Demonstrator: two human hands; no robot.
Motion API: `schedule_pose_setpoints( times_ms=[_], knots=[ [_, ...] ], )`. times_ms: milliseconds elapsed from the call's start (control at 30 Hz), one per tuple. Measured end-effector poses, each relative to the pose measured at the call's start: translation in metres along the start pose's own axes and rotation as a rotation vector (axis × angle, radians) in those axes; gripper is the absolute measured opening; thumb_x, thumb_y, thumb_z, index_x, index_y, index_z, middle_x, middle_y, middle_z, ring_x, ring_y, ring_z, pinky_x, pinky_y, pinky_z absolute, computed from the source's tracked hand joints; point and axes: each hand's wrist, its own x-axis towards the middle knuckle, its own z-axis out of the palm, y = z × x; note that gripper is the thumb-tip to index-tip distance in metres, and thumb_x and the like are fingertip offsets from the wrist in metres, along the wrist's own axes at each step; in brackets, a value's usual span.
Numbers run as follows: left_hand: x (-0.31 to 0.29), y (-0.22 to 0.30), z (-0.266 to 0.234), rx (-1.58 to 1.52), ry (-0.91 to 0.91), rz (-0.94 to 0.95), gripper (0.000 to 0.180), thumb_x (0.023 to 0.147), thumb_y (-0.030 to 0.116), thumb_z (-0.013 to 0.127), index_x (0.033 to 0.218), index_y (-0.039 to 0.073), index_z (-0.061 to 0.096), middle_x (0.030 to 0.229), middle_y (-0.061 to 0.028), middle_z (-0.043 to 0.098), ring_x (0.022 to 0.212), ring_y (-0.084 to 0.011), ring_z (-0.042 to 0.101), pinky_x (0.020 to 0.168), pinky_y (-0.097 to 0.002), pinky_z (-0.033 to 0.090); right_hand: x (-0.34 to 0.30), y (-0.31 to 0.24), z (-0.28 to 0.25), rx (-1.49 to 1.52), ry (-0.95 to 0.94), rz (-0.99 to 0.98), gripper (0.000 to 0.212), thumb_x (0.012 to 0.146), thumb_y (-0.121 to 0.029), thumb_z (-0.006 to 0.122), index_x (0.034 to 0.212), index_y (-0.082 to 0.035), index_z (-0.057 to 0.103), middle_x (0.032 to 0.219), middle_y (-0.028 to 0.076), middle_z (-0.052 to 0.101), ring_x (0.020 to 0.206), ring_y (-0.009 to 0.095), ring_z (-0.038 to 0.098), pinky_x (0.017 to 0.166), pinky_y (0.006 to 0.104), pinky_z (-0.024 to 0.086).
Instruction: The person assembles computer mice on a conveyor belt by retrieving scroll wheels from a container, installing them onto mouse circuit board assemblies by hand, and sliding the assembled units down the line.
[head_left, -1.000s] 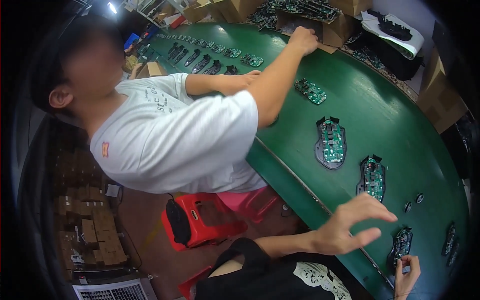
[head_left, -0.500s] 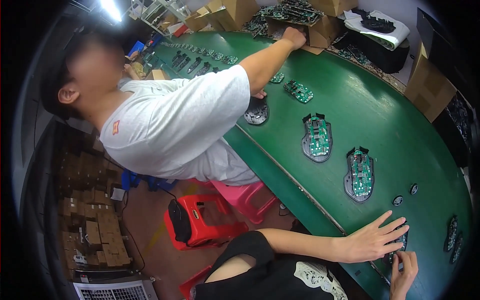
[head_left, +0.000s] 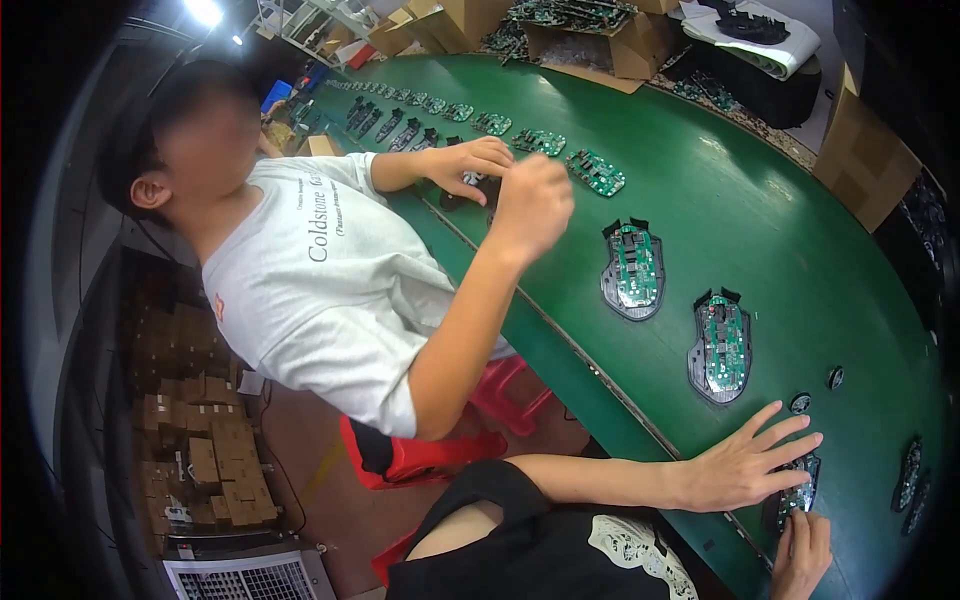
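At the lower right of the bench, a black shell with a green circuit board in it lies partly hidden under my hands. My left hand is open over it, fingers spread, with some fingertips resting on the board. At the shell's near end, my right hand is closed, thumb and fingers pinched together against the edge; what they pinch is hidden. Just beyond my left hand lie two small black wheels, one close to my fingertips, the other a little farther right.
Two black shells with green boards, one nearer and one farther, lie up the green bench. Loose circuit boards run in a row beyond. A co-worker sits at left, handling a dark part. More board pieces lie at right.
The co-worker's arm has come back from the cardboard box at the far side, and both their hands now meet over a dark part. My hands stay at the same shell, shifting only slightly.
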Motion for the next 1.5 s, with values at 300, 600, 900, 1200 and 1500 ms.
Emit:
schedule_pose_setpoints(
  times_ms=[300, 600, 900, 1200, 1500],
  knots=[
    [0.023, -0.014, -0.048, 0.101, 0.022, -0.101, 0.037, 0.076, 0.009, 0.073, 0.111, 0.020, 0.077, 0.135, -0.0101, 0.063, 0.126, -0.0339, 0.053, 0.108, -0.0458, 0.037, -0.006, 0.009, -0.020, 0.291, 0.122, 0.471, 0.029, 0.079, 0.012, 0.072, 0.106, 0.000, 0.073, 0.096, 0.016, 0.067, 0.088, 0.029, 0.066, 0.077, 0.0347, 0.052],
    [0.026, -0.011, -0.055, 0.169, -0.127, -0.123, 0.032, 0.078, 0.004, 0.079, 0.106, 0.021, 0.080, 0.137, -0.0136, 0.063, 0.132, -0.0355, 0.048, 0.109, -0.0404, 0.038, -0.019, 0.007, -0.004, 0.286, 0.151, 0.313, 0.024, 0.074, 0.001, 0.079, 0.096, -0.003, 0.072, 0.089, 0.007, 0.066, 0.075, 0.023, 0.064, 0.058, 0.0338, 0.053],
    [0.021, -0.015, -0.069, 0.234, -0.163, -0.148, 0.030, 0.077, 0.002, 0.078, 0.101, 0.019, 0.079, 0.136, -0.0162, 0.063, 0.132, -0.0363, 0.049, 0.110, -0.0416, 0.037, -0.009, 0.004, 0.000, 0.206, 0.139, 0.201, 0.026, 0.071, -0.002, 0.079, 0.096, -0.005, 0.072, 0.089, 0.003, 0.066, 0.073, 0.016, 0.062, 0.048, 0.0282, 0.050],
    [0.024, -0.017, -0.065, 0.244, -0.155, -0.143, 0.030, 0.077, 0.001, 0.076, 0.100, 0.020, 0.080, 0.135, -0.0168, 0.063, 0.131, -0.0361, 0.050, 0.110, -0.0419, 0.037, -0.007, 0.011, 0.004, 0.189, 0.110, 0.167, 0.040, 0.063, 0.004, 0.080, 0.102, -0.005, 0.074, 0.089, 0.004, 0.068, 0.069, 0.017, 0.061, 0.049, 0.0275, 0.048],
    [0.026, -0.014, -0.068, 0.259, -0.188, -0.137, 0.031, 0.076, 0.000, 0.077, 0.101, 0.019, 0.079, 0.135, -0.0160, 0.063, 0.132, -0.0364, 0.049, 0.109, -0.0427, 0.038, -0.005, 0.009, 0.006, -0.001, 0.124, 0.033, 0.020, 0.072, -0.010, 0.073, 0.091, -0.005, 0.073, 0.081, -0.001, 0.056, 0.076, 0.010, 0.057, 0.042, 0.0211, 0.040]
  ],
)
